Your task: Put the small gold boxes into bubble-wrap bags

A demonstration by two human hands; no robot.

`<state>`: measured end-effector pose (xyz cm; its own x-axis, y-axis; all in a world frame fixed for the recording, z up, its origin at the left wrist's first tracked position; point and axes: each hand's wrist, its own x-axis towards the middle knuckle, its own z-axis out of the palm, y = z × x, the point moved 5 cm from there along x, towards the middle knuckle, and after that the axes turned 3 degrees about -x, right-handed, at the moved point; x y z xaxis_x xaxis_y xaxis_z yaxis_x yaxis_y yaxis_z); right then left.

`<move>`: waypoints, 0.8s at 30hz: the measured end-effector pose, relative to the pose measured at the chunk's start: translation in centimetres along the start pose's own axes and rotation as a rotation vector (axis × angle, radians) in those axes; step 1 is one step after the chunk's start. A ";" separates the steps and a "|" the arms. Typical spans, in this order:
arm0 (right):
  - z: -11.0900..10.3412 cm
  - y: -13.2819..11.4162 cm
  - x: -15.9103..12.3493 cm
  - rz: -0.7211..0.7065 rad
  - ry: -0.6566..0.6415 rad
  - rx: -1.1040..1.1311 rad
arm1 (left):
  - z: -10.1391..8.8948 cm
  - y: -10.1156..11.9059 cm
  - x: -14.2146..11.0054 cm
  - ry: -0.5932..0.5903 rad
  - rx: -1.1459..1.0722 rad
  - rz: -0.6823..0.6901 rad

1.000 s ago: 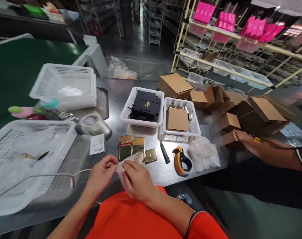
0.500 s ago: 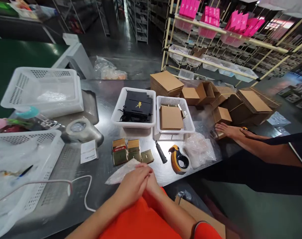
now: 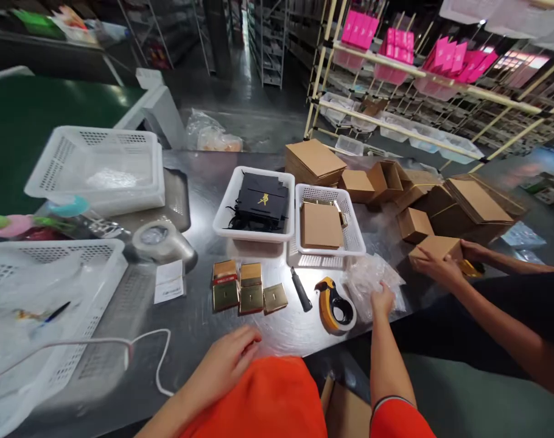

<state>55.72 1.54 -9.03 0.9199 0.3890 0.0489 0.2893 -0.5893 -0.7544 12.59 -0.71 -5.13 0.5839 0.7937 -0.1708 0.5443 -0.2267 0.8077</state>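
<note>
My left hand point(image 3: 238, 350) rests at the front edge of the metal table, fingers loosely bent and apart from the thumb, nothing visible in it. My right hand point(image 3: 383, 299) reaches onto a pile of clear bubble wrap point(image 3: 361, 281), its fingers closed on the plastic. Beside that pile lie a yellow-and-black tape dispenser point(image 3: 332, 307) and a black utility knife point(image 3: 301, 290). Several small gold boxes point(image 3: 251, 298) lie beyond my left hand. Behind them stand a white basket of black boxes or bags point(image 3: 262, 201) and another with a brown carton point(image 3: 321, 225).
At the right, a co-worker's hands point(image 3: 436, 264) hold a small cardboard box point(image 3: 441, 246). Stacked cartons point(image 3: 473, 201) line the back right. White baskets point(image 3: 94, 164), a tape roll point(image 3: 158, 240), a white paper slip point(image 3: 169, 281) and a white cable point(image 3: 165, 359) occupy the left.
My clasped hands have parted; the right moved right onto the bubble wrap pile. The sheet near my left hand is no longer there. The co-worker's hands now lift the small box.
</note>
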 end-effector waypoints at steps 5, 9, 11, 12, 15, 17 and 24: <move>3.1 -3.6 -2.0 -0.010 -0.071 0.172 | -0.4 -1.8 -0.7 0.068 -0.080 -0.101; 12.0 -8.4 -8.4 0.084 -0.510 0.440 | 0.1 -2.6 -0.6 0.072 -0.152 -0.163; 17.5 -10.6 -12.6 0.224 -0.753 0.510 | 0.4 -2.8 -0.3 0.076 -0.170 -0.175; 20.0 -11.6 -14.5 0.296 -0.832 0.527 | 0.4 -3.0 -0.2 0.087 -0.174 -0.179; 26.3 -14.6 -18.3 0.481 -0.956 0.543 | 0.2 -4.2 -0.1 0.137 -0.192 -0.193; 29.1 -16.2 -19.6 0.578 -1.000 0.516 | 0.0 -5.7 -0.4 0.172 -0.216 -0.204; 31.6 -17.3 -19.7 0.704 -1.093 0.355 | 0.1 -10.6 -2.2 0.253 -0.285 -0.311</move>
<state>24.20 26.45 -17.66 0.1148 0.5413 -0.8330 -0.3902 -0.7465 -0.5389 5.61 -0.10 -13.39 0.2359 0.9195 -0.3146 0.4623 0.1785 0.8686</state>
